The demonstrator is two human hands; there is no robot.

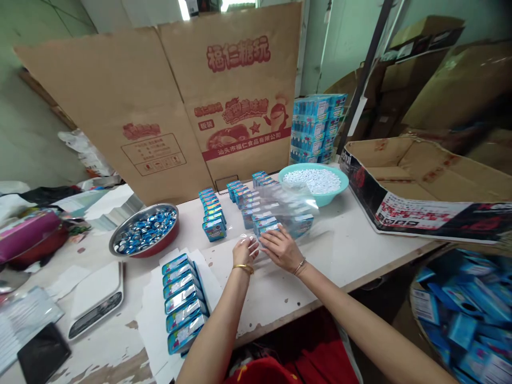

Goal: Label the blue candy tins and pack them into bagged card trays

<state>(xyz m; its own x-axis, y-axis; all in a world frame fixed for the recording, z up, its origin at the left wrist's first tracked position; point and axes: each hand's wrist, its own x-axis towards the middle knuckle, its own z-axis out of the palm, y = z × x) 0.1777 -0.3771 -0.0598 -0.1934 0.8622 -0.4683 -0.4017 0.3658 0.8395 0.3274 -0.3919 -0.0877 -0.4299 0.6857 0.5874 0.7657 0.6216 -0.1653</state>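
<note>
Scuffed white tabletop (340,256) stretches before a tall cardboard carton (240,85). Clear plastic film (294,198) drapes over part of the small blue boxes (215,230), just beyond the fingertips. The right hand (282,249) extends its fingers at the film's near end; the left hand (245,252) curls beside it. Whether either pinches film, I cannot tell.

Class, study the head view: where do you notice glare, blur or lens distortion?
Head view: pale glare streaks the clear plastic by the right hand; head view: blue packs at lower right look soft; head view: the open carton seems stretched sideways.
</note>
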